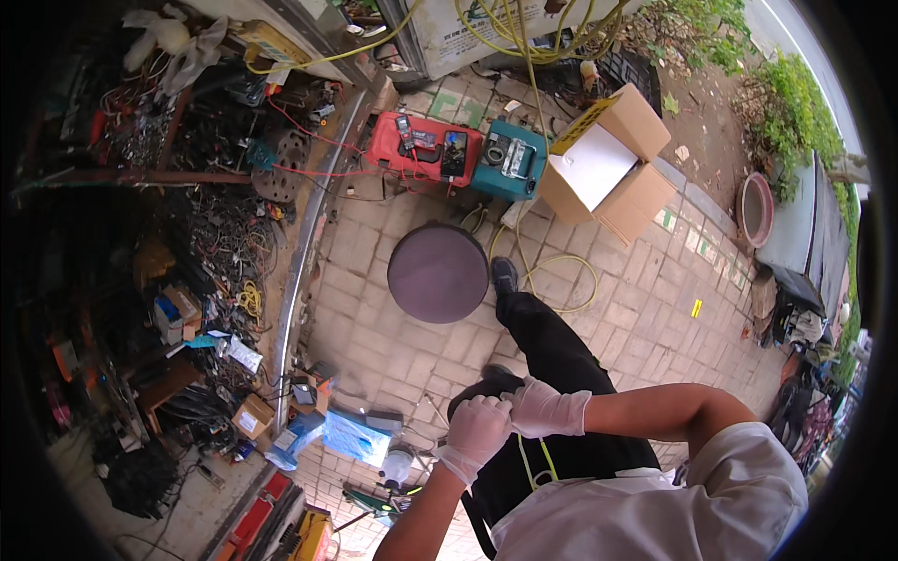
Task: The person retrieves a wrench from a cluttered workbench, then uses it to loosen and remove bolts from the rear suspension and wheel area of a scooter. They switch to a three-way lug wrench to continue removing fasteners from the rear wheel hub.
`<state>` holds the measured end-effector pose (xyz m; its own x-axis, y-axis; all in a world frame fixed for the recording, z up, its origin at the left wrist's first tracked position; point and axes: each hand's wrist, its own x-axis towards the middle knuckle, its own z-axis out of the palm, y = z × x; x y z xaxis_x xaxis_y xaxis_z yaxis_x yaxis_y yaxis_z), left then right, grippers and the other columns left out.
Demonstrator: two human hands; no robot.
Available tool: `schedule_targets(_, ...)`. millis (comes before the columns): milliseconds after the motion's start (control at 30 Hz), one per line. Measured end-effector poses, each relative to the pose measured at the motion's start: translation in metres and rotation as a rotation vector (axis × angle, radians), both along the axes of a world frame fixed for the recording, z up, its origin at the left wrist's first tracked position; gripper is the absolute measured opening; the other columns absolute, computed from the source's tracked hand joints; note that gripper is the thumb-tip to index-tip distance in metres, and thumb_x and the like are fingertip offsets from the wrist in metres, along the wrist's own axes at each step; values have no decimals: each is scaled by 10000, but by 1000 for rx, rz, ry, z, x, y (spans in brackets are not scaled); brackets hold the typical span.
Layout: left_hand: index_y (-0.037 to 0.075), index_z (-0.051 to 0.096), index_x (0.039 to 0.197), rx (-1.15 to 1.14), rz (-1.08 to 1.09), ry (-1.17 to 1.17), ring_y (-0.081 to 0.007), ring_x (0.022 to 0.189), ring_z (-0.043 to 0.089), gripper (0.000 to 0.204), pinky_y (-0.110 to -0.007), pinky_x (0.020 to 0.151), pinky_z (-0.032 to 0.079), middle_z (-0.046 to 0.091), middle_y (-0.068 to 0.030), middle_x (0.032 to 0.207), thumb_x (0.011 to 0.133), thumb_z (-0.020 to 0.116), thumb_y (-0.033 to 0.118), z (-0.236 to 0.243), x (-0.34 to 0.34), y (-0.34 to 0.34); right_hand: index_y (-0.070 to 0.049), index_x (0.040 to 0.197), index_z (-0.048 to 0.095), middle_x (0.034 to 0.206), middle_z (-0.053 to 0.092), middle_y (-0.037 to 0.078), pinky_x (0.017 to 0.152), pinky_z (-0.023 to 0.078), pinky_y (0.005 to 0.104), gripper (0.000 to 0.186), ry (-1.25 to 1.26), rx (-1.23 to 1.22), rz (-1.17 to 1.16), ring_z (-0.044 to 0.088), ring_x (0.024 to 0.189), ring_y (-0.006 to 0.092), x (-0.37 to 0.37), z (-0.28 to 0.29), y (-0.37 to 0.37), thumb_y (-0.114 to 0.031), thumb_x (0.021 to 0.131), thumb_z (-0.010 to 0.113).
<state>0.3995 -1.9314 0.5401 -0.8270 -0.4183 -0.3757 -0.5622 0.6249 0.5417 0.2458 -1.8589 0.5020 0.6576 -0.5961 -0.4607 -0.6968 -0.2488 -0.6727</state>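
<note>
Both of my hands wear thin whitish see-through gloves and meet in front of my body. My left hand [479, 433] is closed, fingers curled in, and my right hand [543, 409] is closed right beside it, its fingertips close to the left one. Just beyond them shows a dark, rounded black thing [474, 390], partly hidden by the hands; its kind is unclear. What the fingers grip, if anything, is hidden. A round dark stool [438, 274] stands on the paving past my feet.
Beyond the stool lie a red plastic case [382, 145] with a meter on it, a teal case [486, 178] and an open cardboard box [642, 199]. A yellow hose [594, 280] loops over the paving. Shelves of cluttered wires and parts fill the left, behind a metal sill [304, 238].
</note>
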Motion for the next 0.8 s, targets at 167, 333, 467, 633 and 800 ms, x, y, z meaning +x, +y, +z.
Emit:
schedule_targets(167,119,627,746,13,-191,-60,-247,687,613,56,-386,616,472,618,-46,687,771,641,167,-15,-21,-91,0,1167,633,1270,570,232,841,430,488,550,142,177,-5,659,921,319,-6,-3,-84,-449,853,594)
schedule_targets(333,60,598,724,152,-146,68,-304,716,629,92,-429,656,497,631,-112,704,790,613,123,-60,-32,-165,-18,1333,528,1427,433,230,1011,330,581,646,182,234,-124,543,1131,358,-13,-24,-153,-454,861,597)
schedule_targets(467,36,604,758,353,-140,105,-364,733,610,99,-456,683,499,639,-161,779,807,615,121,-126,-30,-224,-122,1462,412,1584,168,197,1118,158,652,776,243,257,-321,182,1458,393,-4,-73,-200,-461,813,670)
schedule_targets(633,22,637,1106,879,661,-104,-115,741,581,208,-258,706,485,647,-40,867,940,546,107,-237,-7,-291,-30,1294,518,1419,423,216,1113,252,565,590,333,221,-942,387,1334,380,-3,-216,-267,-282,782,667)
schedule_targets(800,-32,586,1213,1066,832,-195,-96,885,592,295,-235,799,477,649,-75,997,963,540,119,-332,27,-296,-15,1186,543,1286,522,210,1090,327,462,464,217,-284,-1483,464,1248,353,-32,-366,-337,-154,754,643)
